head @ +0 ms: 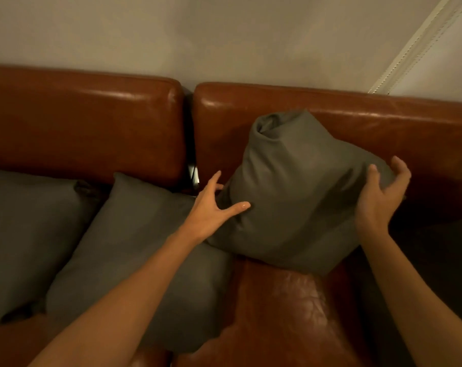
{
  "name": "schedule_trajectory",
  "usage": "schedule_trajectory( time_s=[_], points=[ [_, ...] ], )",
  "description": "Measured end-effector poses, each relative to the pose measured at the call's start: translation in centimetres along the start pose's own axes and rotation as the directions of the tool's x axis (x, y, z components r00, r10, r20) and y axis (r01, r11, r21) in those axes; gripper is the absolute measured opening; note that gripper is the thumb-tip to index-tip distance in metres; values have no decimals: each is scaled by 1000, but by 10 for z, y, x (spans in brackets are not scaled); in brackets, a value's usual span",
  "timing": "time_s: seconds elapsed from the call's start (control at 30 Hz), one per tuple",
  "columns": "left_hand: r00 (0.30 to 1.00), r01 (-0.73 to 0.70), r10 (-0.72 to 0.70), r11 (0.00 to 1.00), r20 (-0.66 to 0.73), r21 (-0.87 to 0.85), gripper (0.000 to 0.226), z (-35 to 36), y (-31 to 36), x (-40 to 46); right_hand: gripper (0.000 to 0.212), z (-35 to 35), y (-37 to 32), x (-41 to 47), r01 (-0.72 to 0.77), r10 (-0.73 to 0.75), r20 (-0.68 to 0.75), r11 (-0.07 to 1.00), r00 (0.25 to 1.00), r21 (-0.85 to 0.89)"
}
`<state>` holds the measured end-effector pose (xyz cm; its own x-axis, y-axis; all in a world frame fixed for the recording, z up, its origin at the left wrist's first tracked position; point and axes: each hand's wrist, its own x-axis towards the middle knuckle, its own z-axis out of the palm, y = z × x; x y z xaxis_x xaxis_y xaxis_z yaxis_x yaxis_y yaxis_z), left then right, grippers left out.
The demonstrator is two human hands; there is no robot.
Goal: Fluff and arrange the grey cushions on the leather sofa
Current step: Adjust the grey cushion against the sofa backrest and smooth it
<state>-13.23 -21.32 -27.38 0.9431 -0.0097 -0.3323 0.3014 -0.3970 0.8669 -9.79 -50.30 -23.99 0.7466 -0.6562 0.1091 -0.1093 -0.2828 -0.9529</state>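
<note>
Head view is showing the grey cushion [298, 197] leaning tilted against the sofa [383, 120] backrest, sitting squarely between both hands, left hand [211, 205] pressing open-fingered, right hand [381, 197] cupping its far corner.

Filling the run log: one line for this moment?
left hand: on cushion, open | right hand: cupping cushion corner | cushion: tilted against sofa back

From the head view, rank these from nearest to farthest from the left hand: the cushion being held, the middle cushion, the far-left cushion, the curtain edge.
From the left hand:
1. Held cushion, touched by that hand, against the right backrest.
2. Middle cushion, lying just under the left forearm.
3. Far-left cushion, at the left edge.
4. Curtain edge, upper right on the wall.
</note>
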Motion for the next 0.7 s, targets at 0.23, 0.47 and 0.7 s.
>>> schedule_trajectory(
  time_s=[0.23,0.47,0.7],
  points=[
    [983,-15,44,987,-179,162,32,-88,-31,-19,23,73,-71,-76,501,-488,368,863,791,65],
    [971,87,-31,970,-239,228,21,-182,-96,-16,19,168,-68,-174,495,-366,699,869,614,19],
    [933,231,-106,910,-345,344,22,-306,-192,-24,12,284,-58,-285,269,-25,855,954,517,-135]
  ],
)
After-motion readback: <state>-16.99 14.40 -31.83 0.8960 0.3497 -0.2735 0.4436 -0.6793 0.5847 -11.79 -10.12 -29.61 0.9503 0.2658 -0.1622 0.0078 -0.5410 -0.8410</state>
